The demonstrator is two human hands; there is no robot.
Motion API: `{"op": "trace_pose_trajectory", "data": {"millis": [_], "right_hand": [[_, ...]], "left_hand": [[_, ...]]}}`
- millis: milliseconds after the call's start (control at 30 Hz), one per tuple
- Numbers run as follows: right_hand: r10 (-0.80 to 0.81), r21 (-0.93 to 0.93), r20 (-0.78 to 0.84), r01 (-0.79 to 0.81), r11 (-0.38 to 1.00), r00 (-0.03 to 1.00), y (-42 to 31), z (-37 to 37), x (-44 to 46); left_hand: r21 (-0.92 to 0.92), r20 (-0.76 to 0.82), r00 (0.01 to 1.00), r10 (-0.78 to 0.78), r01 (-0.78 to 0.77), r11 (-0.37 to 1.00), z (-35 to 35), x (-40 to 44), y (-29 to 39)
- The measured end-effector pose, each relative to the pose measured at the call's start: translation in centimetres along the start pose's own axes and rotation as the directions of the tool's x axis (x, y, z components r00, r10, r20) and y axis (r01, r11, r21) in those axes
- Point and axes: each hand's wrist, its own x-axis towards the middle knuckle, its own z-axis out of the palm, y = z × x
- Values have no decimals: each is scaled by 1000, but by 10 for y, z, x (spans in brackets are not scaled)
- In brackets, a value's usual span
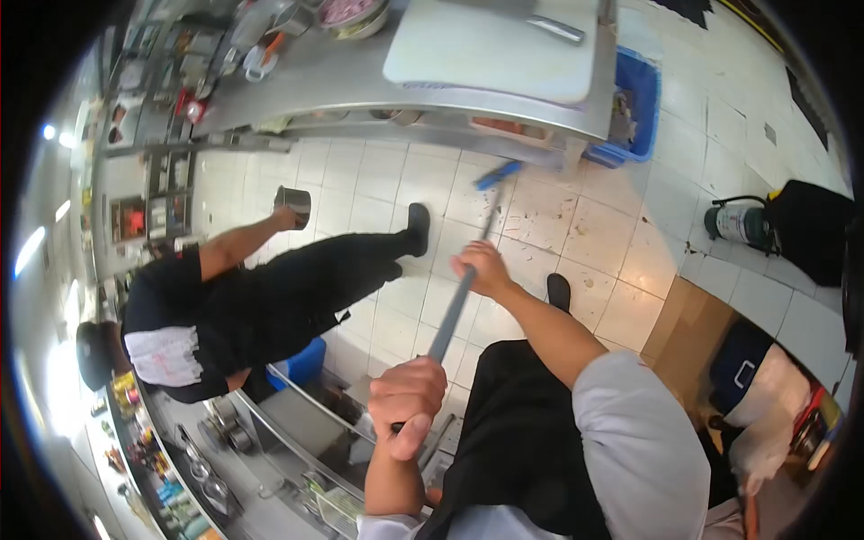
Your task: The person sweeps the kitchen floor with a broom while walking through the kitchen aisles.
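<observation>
A broom with a long grey handle (455, 310) slants away from me over the tiled floor. My left hand (407, 405) is closed round the top end of the handle, close to my body. Farther down, my right hand (481, 268) wraps the same handle with the arm stretched forward. The blue broom head (498, 175) rests on the floor by the steel worktable's lower edge. Small reddish and dark scraps (562, 216) lie scattered over the tiles to the right of the broom head.
A co-worker in black (270, 288) stands at left, holding a dark metal pot (293, 205). Ahead is a steel worktable with a white cutting board (490, 54). A blue bin (643, 135) stands at its right end; a fire extinguisher (740, 222) and cardboard (688, 324) are at right.
</observation>
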Motion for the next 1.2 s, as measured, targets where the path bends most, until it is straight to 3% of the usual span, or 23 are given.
{"op": "trace_pose_trajectory", "data": {"millis": [67, 167, 233, 333, 400, 467, 500, 533, 600, 667, 733, 833, 933, 1033, 1100, 1167, 1200], "right_hand": [[19, -67, -90, -25, 997, 996, -12, -18, -22], [-9, -61, -158, 0, 998, 987, -53, -30, -36], [-57, 3, -147, 58, 998, 988, -81, -19, -29], [-82, 78, -121, 91, 993, 989, -109, 10, -6], [-54, 120, -101, 66, 991, 993, -91, 29, 14], [-51, 125, 98, 38, 991, 994, -33, 47, 30], [-43, 137, 199, 16, 990, 979, -10, 51, 30], [-41, 134, 196, 15, 991, 980, -5, 43, 24], [-17, 88, 311, -11, 996, 950, -3, 29, 11], [-22, 50, 171, 14, 999, 985, -20, 11, -24], [-4, -7, 130, 5, 1000, 991, -41, -14, -59], [1, 18, 45, -2, 1000, 999, -70, -36, -68], [-94, 149, -1, 93, 985, 996, -108, -18, -43], [-82, 197, 54, 70, 978, 995, -124, 12, -15], [-25, 259, 101, -2, 966, 995, -91, 36, -8], [-38, 191, 267, -14, 981, 963, -39, 44, -23], [-33, 193, 375, -43, 980, 926, -32, 28, -32]], "left_hand": [[-230, -8, 999, -37, 35, 973, -8, -8, 18], [-304, -49, 998, 37, -51, 951, -27, -11, 46], [-292, -155, 984, 93, -135, 947, -42, -20, 70], [-212, -130, 982, 140, -165, 963, -56, -23, 96], [-64, -78, 984, 160, -165, 984, -47, -22, 68], [209, -69, 995, 65, -49, 977, -35, -24, 15], [182, -21, 1000, -4, 8, 983, -26, -23, -12], [155, 33, 997, -71, 66, 986, -13, -20, -29], [78, -68, 998, 8, -3, 997, 4, -12, -16], [29, -160, 987, 18, -13, 1000, 19, -23, 18], [-177, -253, 968, -7, -39, 983, 20, -30, 45], [-215, -301, 952, -47, -20, 976, 12, -39, 72], [-229, -374, 927, 14, -107, 968, -20, -51, 99], [-162, -371, 925, 79, -148, 976, -29, -46, 112], [76, -307, 950, 62, -41, 996, -26, -43, 69], [192, -168, 984, 63, -30, 981, 4, -32, 17], [158, -195, 977, 85, -54, 986, 23, -30, 20]]}}
